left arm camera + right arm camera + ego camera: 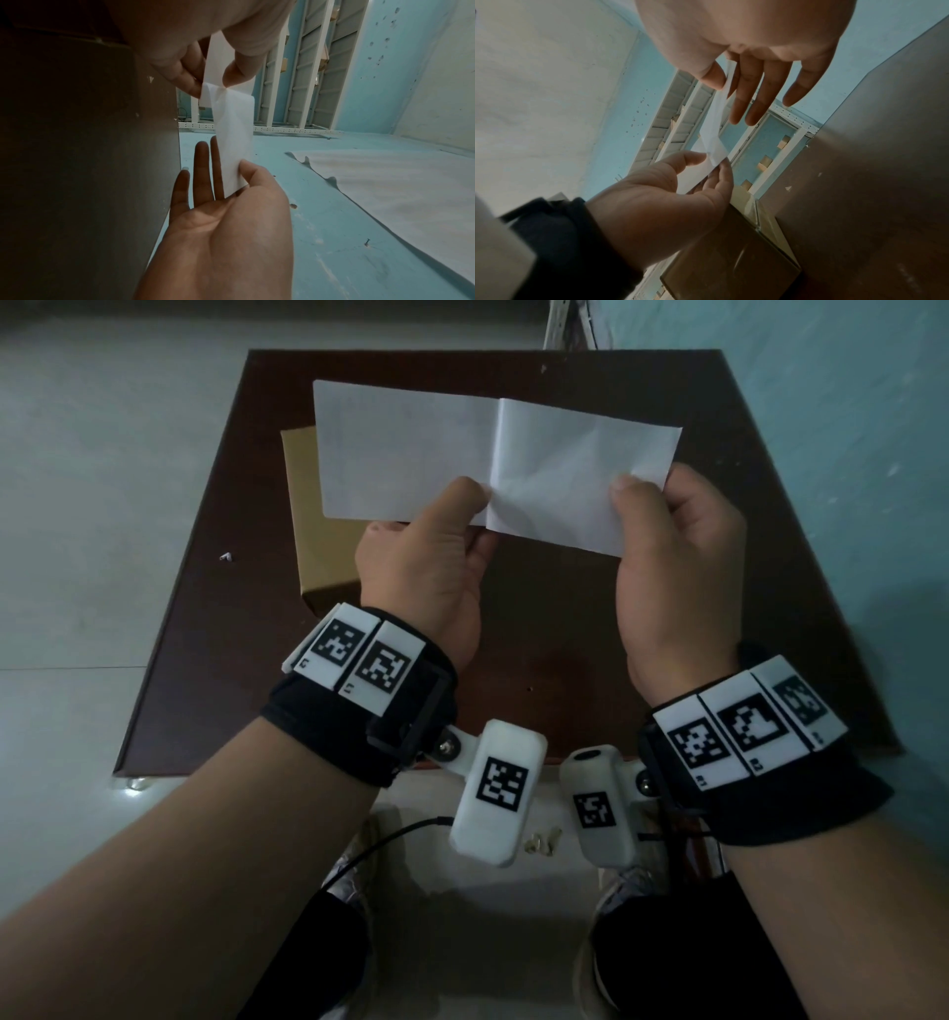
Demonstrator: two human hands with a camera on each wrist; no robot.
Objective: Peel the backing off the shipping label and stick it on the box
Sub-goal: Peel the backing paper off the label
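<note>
Both wrists sit closest to me, strapped in black bands (328, 731) carrying white marker tiles. From the head view I see my left hand (426, 572) pinching the shipping label (411, 454) at its near edge by the centre crease, thumb on top, fingers curled beneath. My right hand (678, 567) pinches the near right part, thumb over and straight fingers under (the right wrist view shows them spread behind the sheet). That label is plain white, long, creased across the middle, slightly crumpled on its right half, held in the air above the dark brown table (616, 660). A tan box (318, 541) lies on the table, partly hidden behind the label's left half and my left hand.
</note>
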